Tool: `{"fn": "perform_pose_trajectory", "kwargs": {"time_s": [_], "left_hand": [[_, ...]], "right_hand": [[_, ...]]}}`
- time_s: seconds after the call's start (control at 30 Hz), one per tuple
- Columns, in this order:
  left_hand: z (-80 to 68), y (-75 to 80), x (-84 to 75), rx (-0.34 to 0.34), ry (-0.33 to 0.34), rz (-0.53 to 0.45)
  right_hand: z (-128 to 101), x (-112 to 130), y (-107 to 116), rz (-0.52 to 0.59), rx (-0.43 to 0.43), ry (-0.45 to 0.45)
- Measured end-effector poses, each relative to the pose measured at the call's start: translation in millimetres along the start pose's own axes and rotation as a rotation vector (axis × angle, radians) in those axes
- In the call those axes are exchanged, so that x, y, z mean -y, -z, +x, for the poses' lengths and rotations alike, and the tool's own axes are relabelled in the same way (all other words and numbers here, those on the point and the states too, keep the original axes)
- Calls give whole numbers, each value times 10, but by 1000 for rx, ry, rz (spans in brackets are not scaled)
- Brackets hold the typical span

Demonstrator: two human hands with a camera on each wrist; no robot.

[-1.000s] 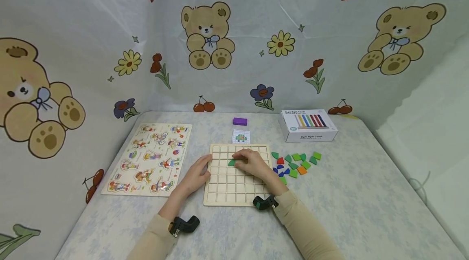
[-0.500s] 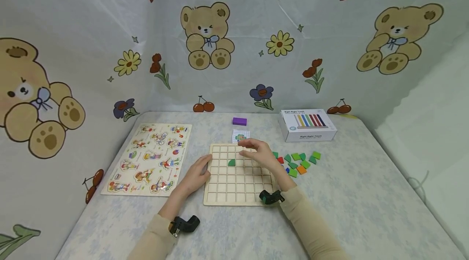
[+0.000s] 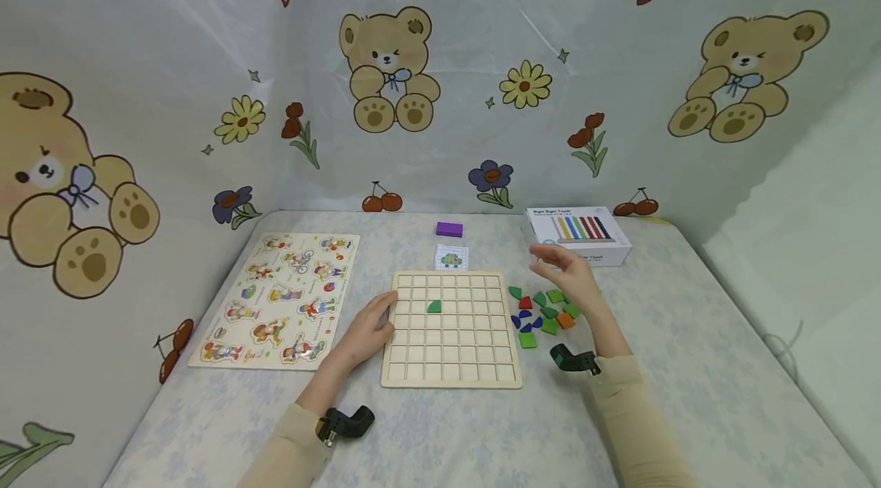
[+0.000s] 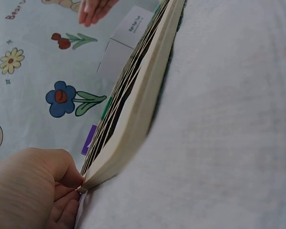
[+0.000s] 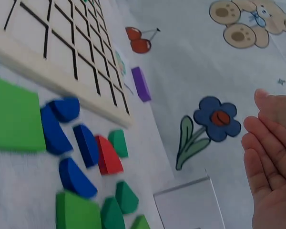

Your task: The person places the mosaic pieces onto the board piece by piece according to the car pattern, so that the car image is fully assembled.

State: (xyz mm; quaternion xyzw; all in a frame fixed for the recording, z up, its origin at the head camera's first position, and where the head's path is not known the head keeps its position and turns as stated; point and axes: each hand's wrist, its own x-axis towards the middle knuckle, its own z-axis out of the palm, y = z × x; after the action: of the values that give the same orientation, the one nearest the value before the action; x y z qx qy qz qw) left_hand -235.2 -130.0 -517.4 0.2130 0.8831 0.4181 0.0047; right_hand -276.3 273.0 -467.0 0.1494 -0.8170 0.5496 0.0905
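Observation:
In the head view a light wooden grid board (image 3: 450,359) lies flat, with one dark green quarter-round piece (image 3: 434,307) in an upper-left cell. My left hand (image 3: 367,329) is at the board's left edge; the left wrist view shows its thumb and fingers (image 4: 66,174) pinching that edge. My right hand (image 3: 570,276) hovers over the loose pieces right of the board, fingers extended and holding nothing. Below it are blue half-rounds (image 5: 88,145), a red quarter-round (image 5: 108,155), light green squares (image 5: 16,114), green quarter-rounds and an orange square (image 3: 566,320).
Behind the board lie a small pattern card (image 3: 451,258) and a purple block (image 3: 450,229). A white printed box (image 3: 585,252) stands at the back right, partly behind my right hand. On the left lies a picture puzzle board (image 3: 282,300). A printed cloth backdrop rises behind the table.
My right hand has let go of the dark green piece, leaving it on the board, and moved right to above the loose pieces. The left hand has stayed in place.

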Motion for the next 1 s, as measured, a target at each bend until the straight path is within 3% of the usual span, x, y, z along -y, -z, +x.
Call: {"fn": "perform_pose_trajectory", "kwargs": {"time_s": [0.07,0.2,0.43,0.87,1.0], "left_hand": [[-1,2,-7,5,0,-2],[1,4,-17,4,3,3],[-1,7,-25,6,7,-3],[6,5,-7,-10,-1,-7],[0,4,-19,-6,3,-8]], "right_hand": [[-44,-131,172,-1,-36,-7],[-195,-26,425,-89,-93,-108],[-375,-186,739,-190,-190,-278],[-548,-498,767,-252,-201,-389],[-599,-573,754,-297,-208,-386]]}}
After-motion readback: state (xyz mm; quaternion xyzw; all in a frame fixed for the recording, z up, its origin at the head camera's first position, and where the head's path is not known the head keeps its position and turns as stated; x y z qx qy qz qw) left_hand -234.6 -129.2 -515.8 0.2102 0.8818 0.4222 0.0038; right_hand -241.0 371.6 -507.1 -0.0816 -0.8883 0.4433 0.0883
